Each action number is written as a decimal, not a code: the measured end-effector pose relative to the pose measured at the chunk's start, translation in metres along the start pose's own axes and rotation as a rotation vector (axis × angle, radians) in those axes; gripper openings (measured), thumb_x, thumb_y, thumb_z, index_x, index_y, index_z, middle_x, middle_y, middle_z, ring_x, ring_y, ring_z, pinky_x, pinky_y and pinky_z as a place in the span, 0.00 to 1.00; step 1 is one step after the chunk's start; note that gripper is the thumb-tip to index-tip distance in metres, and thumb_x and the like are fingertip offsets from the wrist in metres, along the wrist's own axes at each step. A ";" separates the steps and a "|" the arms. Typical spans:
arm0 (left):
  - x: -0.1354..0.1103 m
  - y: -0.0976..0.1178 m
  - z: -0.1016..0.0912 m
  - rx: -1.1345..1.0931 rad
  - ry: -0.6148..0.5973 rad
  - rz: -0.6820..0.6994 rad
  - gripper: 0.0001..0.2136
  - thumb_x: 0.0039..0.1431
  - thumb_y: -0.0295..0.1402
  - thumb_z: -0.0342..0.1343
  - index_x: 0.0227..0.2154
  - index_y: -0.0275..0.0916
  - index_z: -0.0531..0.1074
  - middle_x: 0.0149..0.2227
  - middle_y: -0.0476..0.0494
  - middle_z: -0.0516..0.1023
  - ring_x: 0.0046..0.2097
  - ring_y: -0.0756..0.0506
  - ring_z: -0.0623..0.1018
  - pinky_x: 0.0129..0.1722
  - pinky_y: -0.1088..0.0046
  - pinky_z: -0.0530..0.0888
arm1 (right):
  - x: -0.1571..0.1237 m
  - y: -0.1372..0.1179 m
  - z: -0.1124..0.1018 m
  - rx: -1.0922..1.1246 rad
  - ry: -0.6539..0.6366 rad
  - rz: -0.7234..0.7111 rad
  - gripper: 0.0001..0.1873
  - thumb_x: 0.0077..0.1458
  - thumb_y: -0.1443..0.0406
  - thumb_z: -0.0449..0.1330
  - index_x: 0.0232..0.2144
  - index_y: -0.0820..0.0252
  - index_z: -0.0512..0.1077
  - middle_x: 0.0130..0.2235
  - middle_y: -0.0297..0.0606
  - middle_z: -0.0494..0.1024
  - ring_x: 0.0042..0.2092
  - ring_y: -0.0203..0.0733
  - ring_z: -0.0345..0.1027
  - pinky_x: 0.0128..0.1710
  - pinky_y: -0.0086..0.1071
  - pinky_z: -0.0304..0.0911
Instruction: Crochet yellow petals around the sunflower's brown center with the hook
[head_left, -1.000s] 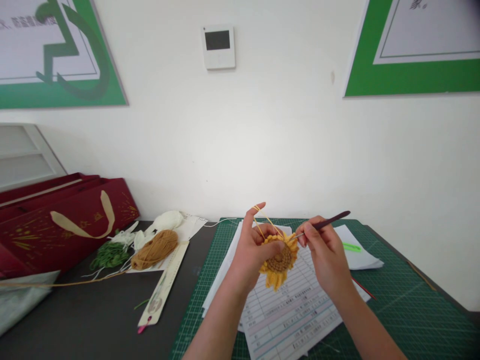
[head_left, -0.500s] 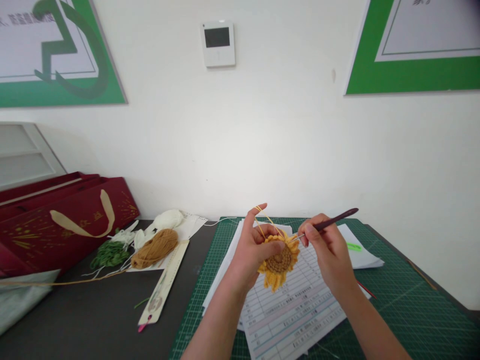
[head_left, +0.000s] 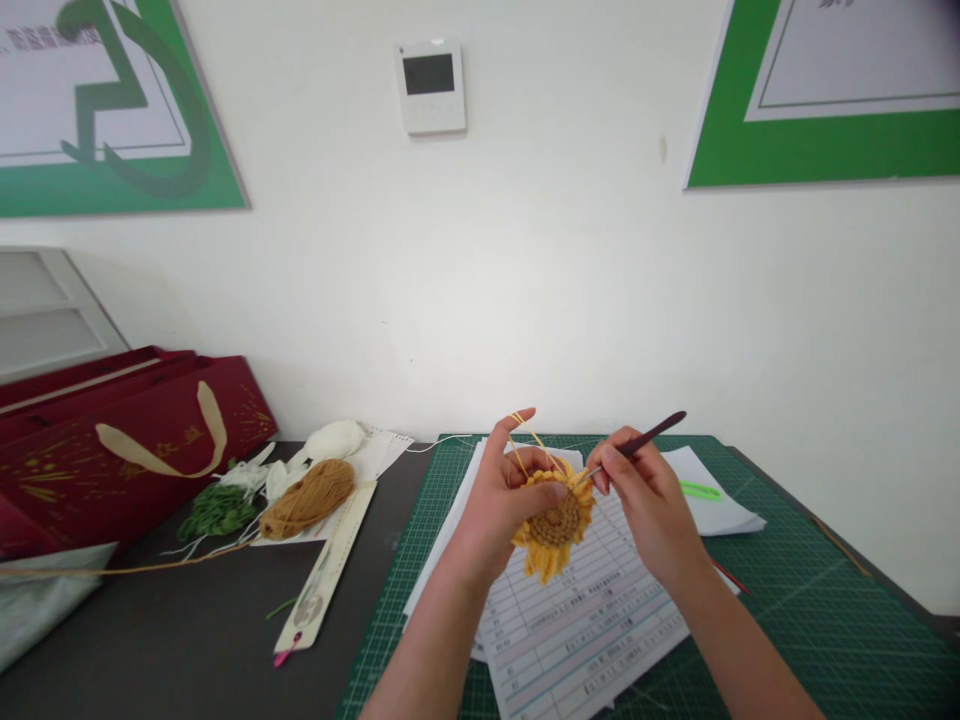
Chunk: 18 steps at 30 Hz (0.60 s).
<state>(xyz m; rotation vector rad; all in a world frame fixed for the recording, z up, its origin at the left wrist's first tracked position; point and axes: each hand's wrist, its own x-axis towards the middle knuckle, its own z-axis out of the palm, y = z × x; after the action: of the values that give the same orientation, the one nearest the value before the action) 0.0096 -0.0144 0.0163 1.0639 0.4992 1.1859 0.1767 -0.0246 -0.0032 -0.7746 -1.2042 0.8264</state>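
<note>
My left hand (head_left: pixel 499 505) pinches a crocheted sunflower (head_left: pixel 553 527) with a brown centre and yellow petals. Its thumb presses on the brown centre, and yellow yarn (head_left: pixel 534 431) loops over the raised index finger. In my right hand (head_left: pixel 649 495) is a crochet hook (head_left: pixel 645 436) with a dark handle, gripped like a pen. The hook's metal tip meets the flower's upper right edge, but the exact stitch is too small to make out. Below the flower lie printed sheets (head_left: pixel 585 640).
A green cutting mat (head_left: pixel 817 620) lies under the papers. To the left are brown yarn (head_left: pixel 309 498), green yarn (head_left: pixel 217 510), white yarn (head_left: pixel 337 438), a bookmark-like ruler strip (head_left: pixel 330 570) and a red gift bag (head_left: pixel 135 450). More white paper (head_left: pixel 720 510) sits at right.
My right hand and the crochet hook have shifted slightly left, closer to the flower, with more of the hook's tip in the petals. My left hand keeps its hold.
</note>
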 end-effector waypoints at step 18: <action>-0.003 0.005 0.005 -0.151 -0.060 0.021 0.59 0.43 0.24 0.74 0.71 0.57 0.41 0.32 0.52 0.78 0.34 0.47 0.78 0.39 0.68 0.72 | -0.008 0.009 0.016 0.343 -0.092 0.044 0.12 0.57 0.53 0.67 0.32 0.51 0.71 0.36 0.34 0.77 0.39 0.42 0.71 0.42 0.37 0.67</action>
<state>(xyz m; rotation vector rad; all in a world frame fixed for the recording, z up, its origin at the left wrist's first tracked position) 0.0101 -0.0190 0.0227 0.9744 0.3471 1.1871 0.1589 -0.0265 -0.0119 -0.4880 -1.0896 1.0808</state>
